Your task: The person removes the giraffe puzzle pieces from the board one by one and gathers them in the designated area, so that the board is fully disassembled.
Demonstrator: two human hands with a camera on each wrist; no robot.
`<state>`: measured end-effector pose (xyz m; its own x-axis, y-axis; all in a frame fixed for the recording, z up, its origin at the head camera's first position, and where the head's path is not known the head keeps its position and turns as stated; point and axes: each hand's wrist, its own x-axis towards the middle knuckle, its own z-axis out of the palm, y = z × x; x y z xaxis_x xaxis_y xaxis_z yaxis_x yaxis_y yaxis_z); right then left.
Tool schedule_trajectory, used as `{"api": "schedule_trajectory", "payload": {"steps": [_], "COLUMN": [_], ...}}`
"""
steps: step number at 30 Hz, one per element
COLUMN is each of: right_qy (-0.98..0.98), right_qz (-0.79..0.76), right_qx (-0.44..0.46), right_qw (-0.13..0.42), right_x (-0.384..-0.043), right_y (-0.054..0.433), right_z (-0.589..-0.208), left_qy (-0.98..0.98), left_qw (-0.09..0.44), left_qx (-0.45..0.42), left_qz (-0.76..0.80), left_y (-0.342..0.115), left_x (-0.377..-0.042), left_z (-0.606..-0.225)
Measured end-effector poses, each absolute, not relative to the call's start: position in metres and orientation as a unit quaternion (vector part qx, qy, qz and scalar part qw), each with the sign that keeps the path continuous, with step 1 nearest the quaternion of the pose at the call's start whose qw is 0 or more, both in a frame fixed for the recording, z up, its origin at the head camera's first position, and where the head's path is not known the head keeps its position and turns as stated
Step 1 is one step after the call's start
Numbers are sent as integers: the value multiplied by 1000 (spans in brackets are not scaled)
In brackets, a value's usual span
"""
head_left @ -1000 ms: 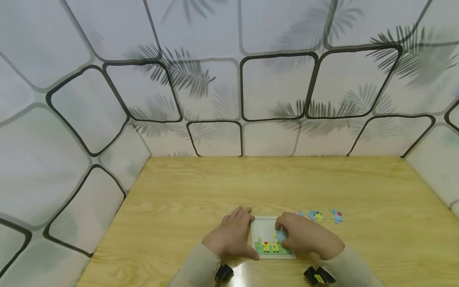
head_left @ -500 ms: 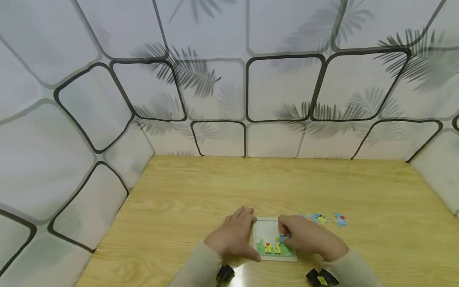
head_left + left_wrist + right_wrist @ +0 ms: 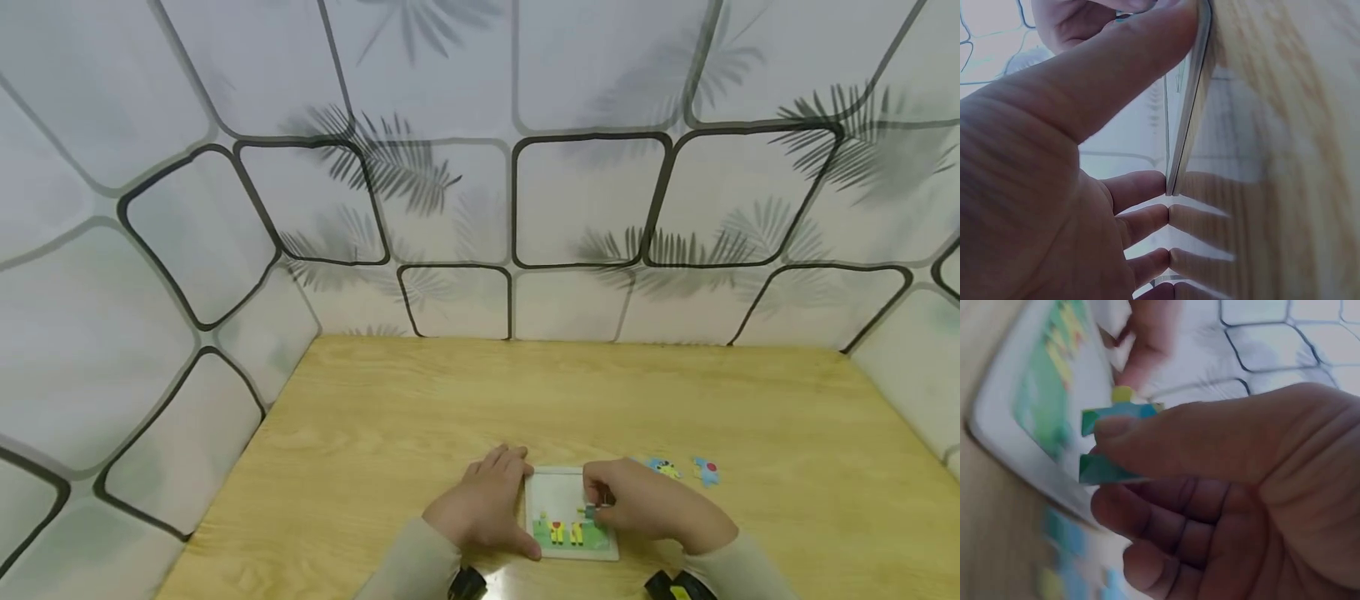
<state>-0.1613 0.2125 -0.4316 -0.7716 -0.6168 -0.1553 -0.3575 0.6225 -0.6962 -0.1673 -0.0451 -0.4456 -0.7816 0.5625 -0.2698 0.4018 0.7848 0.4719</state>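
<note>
A white-framed puzzle tray lies on the table, with joined green and yellow pieces along its near side and bare white backing beyond. My right hand is over the tray's right side. Between thumb and fingers it pinches a blue-green jigsaw piece with a yellow knob, raised above the tray in the right wrist view. My left hand rests along the tray's left side, fingers extended. Its thumb lies at the near-left corner and its fingertips touch the table near the far-left corner.
Loose jigsaw pieces, one blue and yellow and one blue with a red spot, lie right of the tray beyond my right hand. A patterned wall covering rises behind the wooden table.
The piece in my right hand has turned from showing its pale blue face to a narrower, darker side, still over the tray's right side. My left hand stays at the tray's left edge.
</note>
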Motion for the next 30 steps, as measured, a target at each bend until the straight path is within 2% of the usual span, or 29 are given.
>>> {"api": "schedule_trajectory", "payload": {"steps": [6, 10, 14, 19, 30], "right_qy": [881, 874, 859, 859, 901], "right_qz": [-361, -372, -395, -398, -340], "right_qx": [-219, -182, -141, -107, -49], "right_qw": [214, 257, 294, 303, 265], "right_x": [-155, -148, -149, -155, -150], "right_y": [266, 309, 333, 333, 324], "right_z": [-421, -423, -427, -430, -431], "left_qy": [918, 917, 921, 921, 920], "left_qw": [211, 214, 204, 203, 207], "left_qx": [271, 272, 268, 263, 269], "left_qz": [198, 197, 193, 202, 197], "left_y": [-43, -43, -47, -50, -47], "left_x": [-165, -162, -163, -163, -164], "left_z": [-451, -453, -452, -451, -450]}}
